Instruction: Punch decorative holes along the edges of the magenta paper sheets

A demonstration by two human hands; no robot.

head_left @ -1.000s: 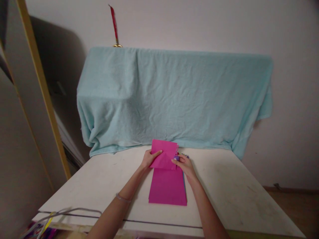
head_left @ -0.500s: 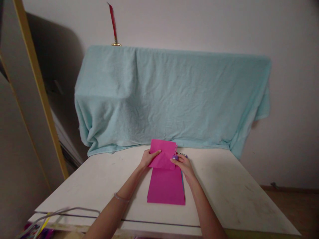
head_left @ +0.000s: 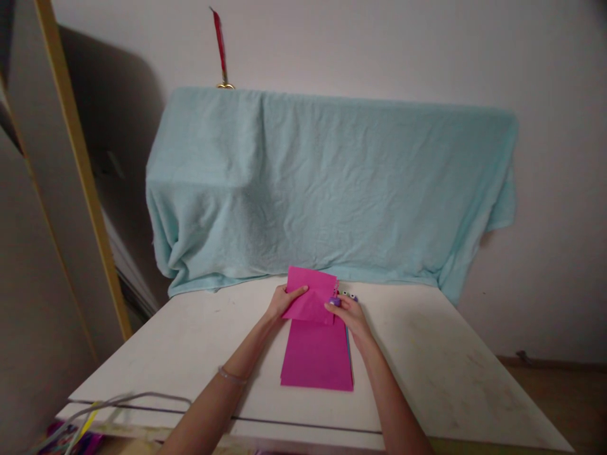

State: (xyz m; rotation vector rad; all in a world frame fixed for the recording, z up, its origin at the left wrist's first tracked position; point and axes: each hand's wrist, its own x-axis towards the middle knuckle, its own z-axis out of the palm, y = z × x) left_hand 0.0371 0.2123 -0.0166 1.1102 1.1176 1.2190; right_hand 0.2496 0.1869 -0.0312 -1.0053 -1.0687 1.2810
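Note:
A magenta sheet of paper (head_left: 312, 294) is lifted off the far end of a stack of magenta sheets (head_left: 317, 355) that lies on the white table (head_left: 199, 354). My left hand (head_left: 283, 301) pinches the sheet's left edge, thumb on top. At the sheet's right edge my right hand (head_left: 348, 314) grips a small purple tool (head_left: 335, 301), which looks like a paper punch. Small dark-and-white bits (head_left: 348, 295) lie just beyond that hand. A blue edge shows under the stack on its right side.
A light blue towel (head_left: 327, 183) drapes a bulky object at the table's far edge, against the wall. A red ribbon on a gold piece (head_left: 219, 47) sticks up behind it. A yellow-edged panel (head_left: 76, 164) leans at the left. Grey cables (head_left: 109, 404) lie at the near left corner.
Both hands and the lifted sheet stay in place. Only the camera has shifted slightly.

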